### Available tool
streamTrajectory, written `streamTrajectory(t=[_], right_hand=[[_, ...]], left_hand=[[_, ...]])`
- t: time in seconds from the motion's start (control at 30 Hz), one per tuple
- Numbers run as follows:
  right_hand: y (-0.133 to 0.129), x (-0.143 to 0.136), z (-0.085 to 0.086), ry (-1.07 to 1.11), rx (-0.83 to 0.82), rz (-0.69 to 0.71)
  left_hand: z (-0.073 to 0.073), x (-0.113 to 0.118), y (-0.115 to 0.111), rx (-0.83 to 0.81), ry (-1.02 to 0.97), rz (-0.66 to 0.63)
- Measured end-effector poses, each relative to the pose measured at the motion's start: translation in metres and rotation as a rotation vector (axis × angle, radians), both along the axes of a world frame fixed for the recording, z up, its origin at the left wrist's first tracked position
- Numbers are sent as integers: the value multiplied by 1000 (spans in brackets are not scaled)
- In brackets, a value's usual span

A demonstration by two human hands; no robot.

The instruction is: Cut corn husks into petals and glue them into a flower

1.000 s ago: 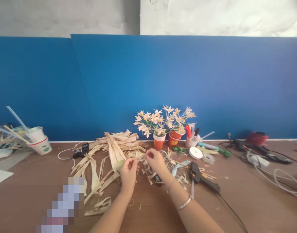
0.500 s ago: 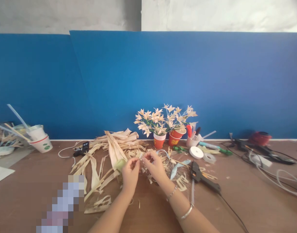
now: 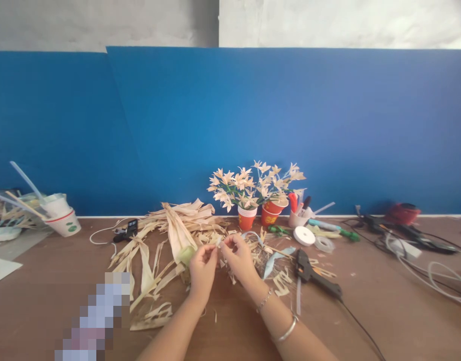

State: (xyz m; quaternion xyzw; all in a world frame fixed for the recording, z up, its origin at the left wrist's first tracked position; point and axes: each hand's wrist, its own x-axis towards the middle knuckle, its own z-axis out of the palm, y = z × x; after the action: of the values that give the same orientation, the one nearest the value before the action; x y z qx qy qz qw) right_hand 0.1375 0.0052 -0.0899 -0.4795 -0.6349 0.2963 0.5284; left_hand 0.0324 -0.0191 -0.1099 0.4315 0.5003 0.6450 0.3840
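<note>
My left hand [image 3: 203, 264] and my right hand [image 3: 238, 254] are raised close together over the middle of the table, fingertips pinched. Between the fingertips is a small pale piece, too small to make out; both hands seem to touch it. Behind and left of them lies a heap of dried corn husks [image 3: 179, 230], with a greenish piece [image 3: 186, 254] beside my left hand. Husk scraps lie under and behind my right hand. Past them, pale husk flowers [image 3: 243, 183] stand in red paper cups [image 3: 247, 218].
A black glue gun [image 3: 315, 276] with its cord lies to the right, near a white ribbon roll [image 3: 304, 235] and a light blue strip [image 3: 277, 260]. White cups with straws [image 3: 64, 223] stand far left. Cables and a power strip [image 3: 405, 247] lie far right, before a blue panel [image 3: 230, 125].
The view has shifted very slightly. The pale piece shows a little more between my fingertips; my hands have barely moved.
</note>
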Motion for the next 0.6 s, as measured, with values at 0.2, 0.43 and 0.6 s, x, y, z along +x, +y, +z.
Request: streamTrajectory(t=[0.2,0.43,0.6], right_hand=[[-1,0,1,13,-8,-5],[-2,0,2,-15,-12,-21],[-3,0,4,-53,33,-25]], left_hand=[[3,1,-1,-18,-32,-11],[3,1,-1,-35,-63,-20],[6,1,-2,-26,-58,-12]])
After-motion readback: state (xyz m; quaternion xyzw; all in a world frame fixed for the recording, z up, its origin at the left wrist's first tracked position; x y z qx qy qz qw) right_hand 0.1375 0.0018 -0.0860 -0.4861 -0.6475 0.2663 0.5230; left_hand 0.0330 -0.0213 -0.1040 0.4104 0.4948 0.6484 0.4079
